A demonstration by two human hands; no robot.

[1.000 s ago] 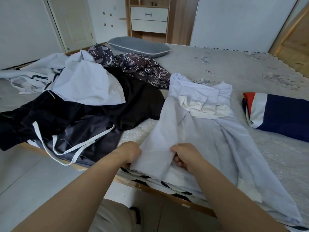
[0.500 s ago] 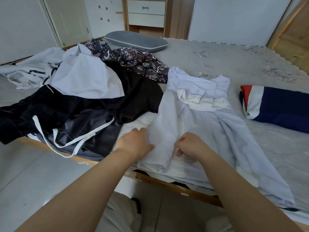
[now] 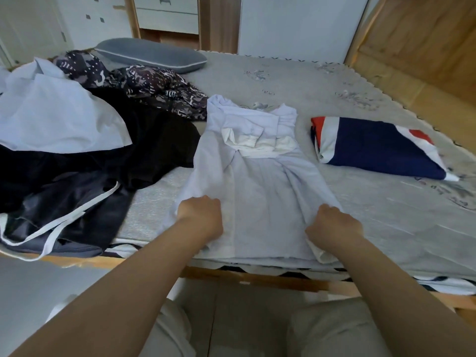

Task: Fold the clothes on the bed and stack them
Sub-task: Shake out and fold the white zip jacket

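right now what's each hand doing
Left hand: grips the near left edge of the pale blue dress.
Right hand: grips its near right edge.

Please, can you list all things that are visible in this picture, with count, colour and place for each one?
light blue garment: 1, pale blue with a white band, spread on the bed's near middle
folded garment: 1, navy, white and red, on the bed to the right
dark clothes pile: 1 pile, black with white straps, on the left
pale garment: 1, light blue-white, on top of the pile
patterned garment: 1, dark with white print, behind the pile
pillow: 1, grey, far left of the bed
bed: 1, grey cover, wooden frame
drawer unit: 1, white and wood, against the far wall
left hand: 1, grips the garment's left edge
right hand: 1, grips its right edge
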